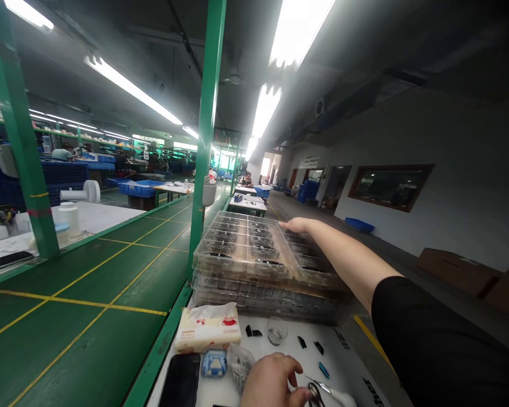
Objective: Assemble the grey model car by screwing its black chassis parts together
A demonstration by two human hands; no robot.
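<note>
My right hand (296,225) reaches far forward to the far part of a stack of clear plastic trays (246,271). Its fingers are pressed together at the top tray; whether they grip its rim or a part inside is hidden. Dark glossy pieces (223,246) lie in the tray's compartments. Low at the front, my left hand (271,380) is loosely curled, with thumb and forefinger apart and nothing visible between them. Beside its thumb are a metal ring handle (316,394) and a white-handled tool with a thin metal tip (337,394).
On the white tabletop lie a tissue pack (207,328), a phone (180,381), a blue-and-white packet (214,363), a clear plastic bag (240,364), a small clear cup (276,330) and small black pieces (302,342). A green conveyor belt (89,282) and post (203,124) stand left.
</note>
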